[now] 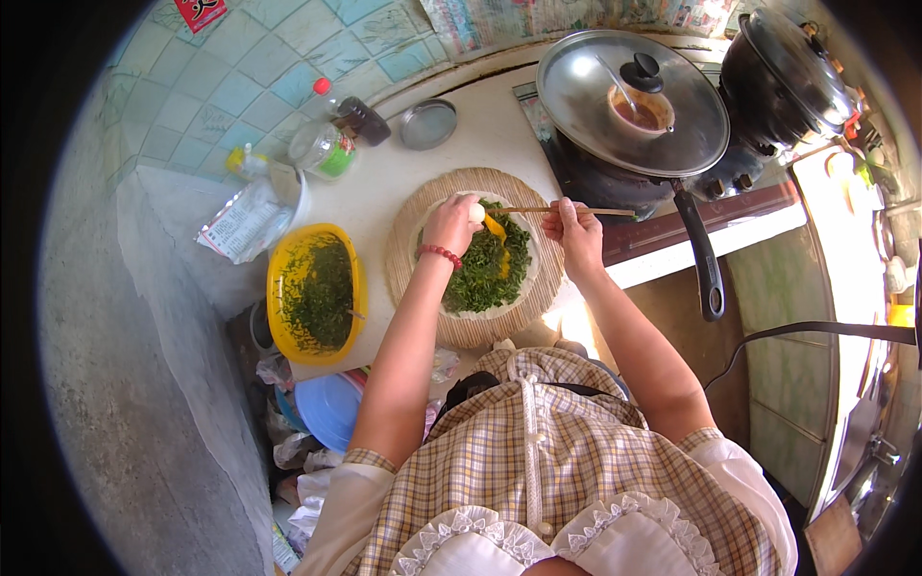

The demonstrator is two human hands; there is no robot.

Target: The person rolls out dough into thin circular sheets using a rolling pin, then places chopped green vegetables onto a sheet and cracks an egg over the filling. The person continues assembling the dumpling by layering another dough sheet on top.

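Observation:
My left hand (451, 227), with a red bead bracelet at its wrist, grips a white egg (476, 212) above chopped greens (472, 288). A yellow streak of egg (497, 229) runs from near the egg onto the greens. In my right hand (578, 234) are chopsticks (529, 210), held level, their left end close to the egg. The greens lie spread on a thin round of dough (534, 277), its pale rim showing around them. Beneath the dough is a round woven mat (410, 288). My left hand hides part of the dough.
A yellow basin (362, 288) of chopped greens stands at left. Behind it are a plastic jar (324, 151), a dark bottle (364, 121) and a round metal lid (428, 124). A lidded pan (569, 93) with a long handle (700, 252) and a dark pot (781, 79) are at right.

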